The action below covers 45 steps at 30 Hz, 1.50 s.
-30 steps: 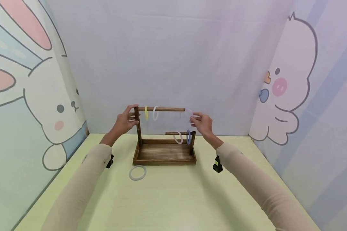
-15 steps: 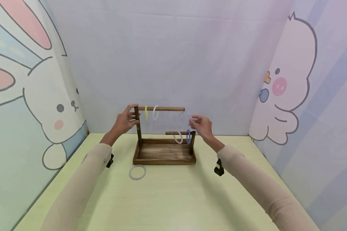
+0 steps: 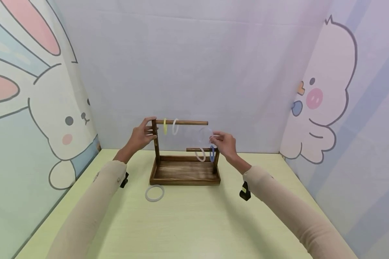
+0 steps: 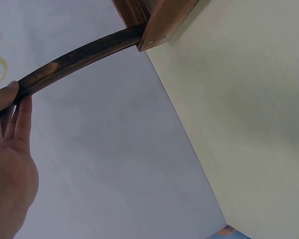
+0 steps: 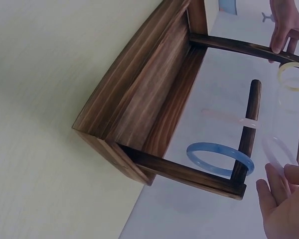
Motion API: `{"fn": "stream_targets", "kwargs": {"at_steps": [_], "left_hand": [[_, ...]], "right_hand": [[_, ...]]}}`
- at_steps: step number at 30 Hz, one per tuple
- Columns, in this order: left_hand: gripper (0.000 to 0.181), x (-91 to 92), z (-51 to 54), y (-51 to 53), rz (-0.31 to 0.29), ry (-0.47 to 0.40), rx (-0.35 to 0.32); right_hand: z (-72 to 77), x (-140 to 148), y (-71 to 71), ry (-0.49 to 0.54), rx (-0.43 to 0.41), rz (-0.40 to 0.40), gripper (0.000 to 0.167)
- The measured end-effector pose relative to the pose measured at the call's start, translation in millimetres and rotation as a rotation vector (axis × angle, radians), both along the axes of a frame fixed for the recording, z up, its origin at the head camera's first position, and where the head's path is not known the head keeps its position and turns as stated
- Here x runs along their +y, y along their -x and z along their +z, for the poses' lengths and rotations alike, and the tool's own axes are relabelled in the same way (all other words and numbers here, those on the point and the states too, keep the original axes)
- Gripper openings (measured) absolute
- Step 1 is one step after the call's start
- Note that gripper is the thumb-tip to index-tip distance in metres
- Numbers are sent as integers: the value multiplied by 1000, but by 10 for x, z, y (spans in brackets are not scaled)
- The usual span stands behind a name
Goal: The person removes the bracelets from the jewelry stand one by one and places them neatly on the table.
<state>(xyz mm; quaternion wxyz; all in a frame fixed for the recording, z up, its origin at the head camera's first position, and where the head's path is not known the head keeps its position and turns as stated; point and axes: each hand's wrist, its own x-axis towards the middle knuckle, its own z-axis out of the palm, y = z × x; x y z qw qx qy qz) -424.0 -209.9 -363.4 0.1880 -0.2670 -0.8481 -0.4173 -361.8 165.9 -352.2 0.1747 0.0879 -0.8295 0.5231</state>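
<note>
My left hand (image 3: 138, 138) grips the top of the tall left post (image 4: 79, 59) of a dark wooden display rack (image 3: 184, 182), thumb on one side and fingers on the other. My right hand (image 3: 226, 144) pinches a translucent pale lilac bangle (image 5: 267, 149) between thumb and fingers, just below the free end of the upper bar (image 3: 191, 122). Hanging on that bar are a yellow bangle (image 3: 165, 126) and a clear white one (image 3: 173, 127). The lower bar carries a pale pink bangle (image 3: 203, 155) and a blue bangle (image 5: 214, 148).
A greyish bangle (image 3: 154, 200) lies flat on the pale yellow table (image 3: 188, 223), in front of the rack's left corner. Cartoon-printed cloth walls (image 3: 194, 72) enclose the table at the back and both sides.
My right hand has dropped slightly and shifted a little left, taking the lilac bangle below the upper bar's end. The bangle's opening now faces the head camera more. My left hand keeps its place.
</note>
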Motion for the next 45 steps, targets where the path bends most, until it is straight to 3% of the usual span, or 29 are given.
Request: {"fn": "stream_targets", "kwargs": {"at_steps": [13, 29, 45], "left_hand": [[81, 13, 2, -3, 3, -6, -24], [81, 15, -10, -1, 1, -4, -7], [80, 24, 11, -30, -8, -14, -2]], "right_hand": [[15, -113, -76, 9, -8, 66, 33], [27, -315, -218, 9, -29, 190, 34], [-196, -462, -345, -24, -73, 301, 36]]}}
